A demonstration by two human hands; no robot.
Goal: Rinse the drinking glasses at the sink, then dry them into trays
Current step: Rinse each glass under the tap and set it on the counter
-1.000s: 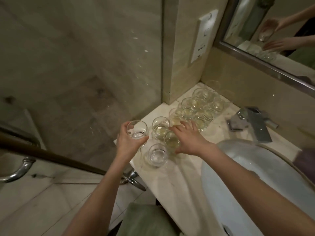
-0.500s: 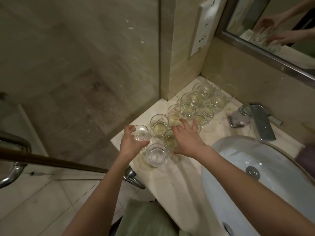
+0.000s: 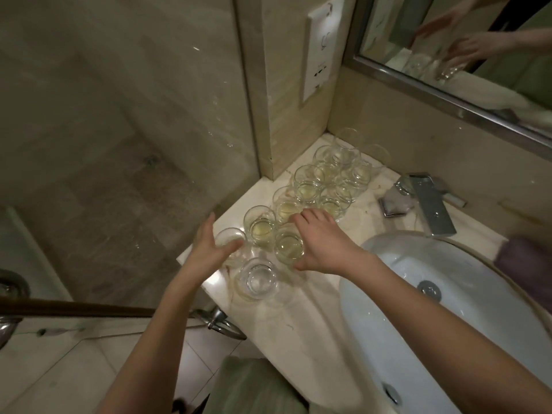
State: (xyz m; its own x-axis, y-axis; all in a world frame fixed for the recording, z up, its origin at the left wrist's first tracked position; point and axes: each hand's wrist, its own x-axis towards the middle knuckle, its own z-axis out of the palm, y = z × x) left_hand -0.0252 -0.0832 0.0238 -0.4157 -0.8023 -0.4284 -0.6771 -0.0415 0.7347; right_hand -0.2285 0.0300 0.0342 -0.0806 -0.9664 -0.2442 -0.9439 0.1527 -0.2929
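Observation:
Several short drinking glasses (image 3: 307, 186) holding yellowish liquid stand in rows on the marble counter (image 3: 298, 312), left of the white sink (image 3: 448, 309). An empty clear glass (image 3: 258, 279) stands nearest me. My left hand (image 3: 206, 252) rests against a second clear glass (image 3: 230, 239) standing at the counter's left edge, fingers fairly straight and thumb across its front. My right hand (image 3: 319, 243) curls around a glass of yellowish liquid (image 3: 288, 246), thumb on the near side and fingers on the far side.
A chrome tap (image 3: 427, 201) stands behind the sink, with a purple cloth (image 3: 525, 258) at the far right. A mirror (image 3: 466, 49) hangs above. A glass shower wall (image 3: 119, 144) borders the counter on the left, and a green towel (image 3: 257, 386) hangs below the counter's front.
My left hand lowered the clear glass onto the counter's left edge and its fingers straightened. My right hand went from lying flat on the glasses to curling around one.

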